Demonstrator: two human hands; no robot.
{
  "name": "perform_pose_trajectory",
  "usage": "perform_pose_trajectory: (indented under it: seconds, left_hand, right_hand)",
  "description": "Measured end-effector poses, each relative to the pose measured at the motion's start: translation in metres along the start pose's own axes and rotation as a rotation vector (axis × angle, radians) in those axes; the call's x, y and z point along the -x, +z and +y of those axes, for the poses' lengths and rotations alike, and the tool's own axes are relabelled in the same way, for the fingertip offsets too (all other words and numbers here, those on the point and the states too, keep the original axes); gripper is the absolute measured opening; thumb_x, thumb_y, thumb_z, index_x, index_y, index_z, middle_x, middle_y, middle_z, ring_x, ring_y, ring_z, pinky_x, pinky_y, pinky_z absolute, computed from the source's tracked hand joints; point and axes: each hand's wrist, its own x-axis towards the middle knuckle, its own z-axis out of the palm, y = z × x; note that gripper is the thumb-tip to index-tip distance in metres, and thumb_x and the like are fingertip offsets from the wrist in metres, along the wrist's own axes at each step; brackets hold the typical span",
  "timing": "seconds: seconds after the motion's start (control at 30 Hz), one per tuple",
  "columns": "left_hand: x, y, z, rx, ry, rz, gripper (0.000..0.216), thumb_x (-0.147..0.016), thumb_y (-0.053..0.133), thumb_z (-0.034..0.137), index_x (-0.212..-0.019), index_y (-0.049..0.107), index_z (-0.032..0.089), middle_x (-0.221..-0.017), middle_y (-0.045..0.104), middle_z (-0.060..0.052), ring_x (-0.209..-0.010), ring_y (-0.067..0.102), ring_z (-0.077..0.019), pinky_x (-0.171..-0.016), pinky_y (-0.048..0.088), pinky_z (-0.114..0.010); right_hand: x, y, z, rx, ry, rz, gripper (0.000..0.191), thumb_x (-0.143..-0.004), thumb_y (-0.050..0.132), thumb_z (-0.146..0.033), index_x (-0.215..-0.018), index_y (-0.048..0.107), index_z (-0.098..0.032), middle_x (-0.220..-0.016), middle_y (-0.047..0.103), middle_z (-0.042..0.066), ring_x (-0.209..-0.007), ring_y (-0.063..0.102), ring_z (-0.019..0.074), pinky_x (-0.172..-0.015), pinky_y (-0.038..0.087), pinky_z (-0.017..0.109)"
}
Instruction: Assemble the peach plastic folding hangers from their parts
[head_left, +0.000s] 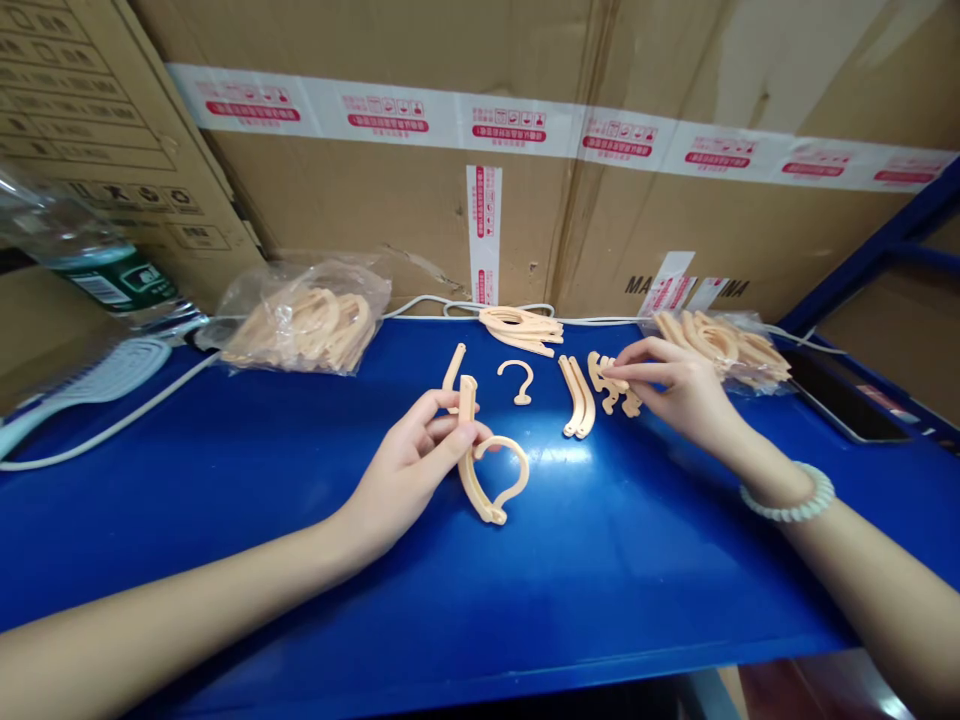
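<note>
- Far left of the loose hook, a pale hairbrush lies on a blue table, before a green-labelled bottle.
- Left of the hook, a clear bag holds tan parts.
- Front-left of the hook, the left hand grips a curved tan bar with a second hook at its lower end.
- Behind the hook, tan pieces lie piled.
- Right of the hook, two loose bars lie side by side.
- Farther right of the hook, the right hand bunches its fingers at notched pieces; whether it holds one cannot be told.
- Far right of the hook, a dark phone.
</note>
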Motion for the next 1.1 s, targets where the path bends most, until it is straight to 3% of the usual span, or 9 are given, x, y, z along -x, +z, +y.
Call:
perform_pose_trajectory:
  seconds: [0.23,0.4,0.57,0.7,0.8,0.93,1.03,1.1]
  left_hand:
    - [-0.002,0.001,-0.001,0.028,0.008,0.047,0.04,-0.087,0.078,0.043,-0.103,0.051,0.018,-0.084,0.074,-0.003,-0.076,0.067,-0.0143,-0.076,0.055,-0.028]
    - [-0.003,0.001,-0.004,0.06,-0.01,0.102,0.045,-0.082,0.083,0.043,-0.103,0.052,0.017,-0.086,0.074,-0.002,-0.077,0.07,-0.0144,-0.075,0.059,-0.028]
    - [-0.004,0.002,-0.006,0.086,-0.012,0.107,0.043,-0.084,0.082,0.041,-0.104,0.052,0.018,-0.088,0.075,-0.001,-0.079,0.072,-0.0138,-0.075,0.061,-0.026]
    - [-0.004,0.005,-0.006,0.092,0.028,0.024,0.043,-0.085,0.081,0.042,-0.102,0.049,0.018,-0.088,0.075,-0.002,-0.079,0.073,-0.0147,-0.073,0.063,-0.026]
    - [-0.002,0.005,-0.005,0.091,0.054,-0.029,0.04,-0.088,0.078,0.041,-0.103,0.048,0.019,-0.087,0.075,-0.001,-0.08,0.073,-0.0145,-0.074,0.063,-0.026]
    - [0.001,0.004,-0.006,0.042,0.075,-0.043,0.032,-0.094,0.071,0.038,-0.107,0.049,0.019,-0.094,0.075,-0.004,-0.089,0.073,-0.0161,-0.076,0.063,-0.025]
    - [0.001,0.003,-0.011,-0.036,0.102,-0.029,0.031,-0.097,0.066,0.035,-0.117,0.048,0.018,-0.101,0.074,-0.008,-0.09,0.073,-0.0181,-0.073,0.063,-0.028]
    - [0.0,0.002,-0.014,-0.121,0.181,0.024,0.039,-0.098,0.063,0.033,-0.13,0.045,0.02,-0.118,0.069,-0.011,-0.092,0.073,-0.0193,-0.075,0.064,-0.033]
  right_hand:
    - [0.007,0.009,0.017,0.2,-0.038,-0.153,0.034,-0.087,0.051,-0.004,-0.099,0.08,-0.017,-0.104,0.071,0.011,-0.085,0.072,0.0216,-0.079,0.06,0.036]
    - [0.005,0.005,0.011,0.247,-0.085,-0.188,0.042,-0.085,0.044,0.003,-0.097,0.078,-0.016,-0.099,0.072,0.011,-0.087,0.071,0.0224,-0.081,0.06,0.038]
    - [0.006,0.015,-0.046,0.11,-0.244,0.007,0.032,-0.096,0.053,-0.007,-0.122,0.069,-0.016,-0.116,0.07,0.015,-0.106,0.066,0.0268,-0.09,0.058,0.045]
    - [0.016,0.029,-0.097,0.109,-0.574,-0.082,0.028,-0.099,0.063,-0.017,-0.126,0.067,-0.013,-0.122,0.072,0.012,-0.122,0.06,0.0292,-0.102,0.052,0.047]
    - [0.021,0.037,-0.107,0.184,-0.642,-0.123,0.026,-0.103,0.055,-0.015,-0.126,0.067,-0.01,-0.124,0.073,0.012,-0.129,0.057,0.0282,-0.109,0.046,0.048]
    - [0.019,0.04,-0.098,0.184,-0.615,-0.166,0.027,-0.106,0.045,-0.01,-0.12,0.068,-0.008,-0.111,0.075,0.012,-0.116,0.064,0.0262,-0.105,0.044,0.046]
    - [0.018,0.04,-0.093,0.134,-0.549,-0.176,0.021,-0.107,0.049,-0.02,-0.115,0.067,-0.012,-0.1,0.074,0.008,-0.099,0.065,0.0231,-0.102,0.041,0.047]
    - [0.019,0.04,-0.092,0.079,-0.495,-0.177,0.019,-0.107,0.051,-0.025,-0.112,0.066,-0.014,-0.096,0.073,0.006,-0.092,0.064,0.0208,-0.1,0.039,0.047]
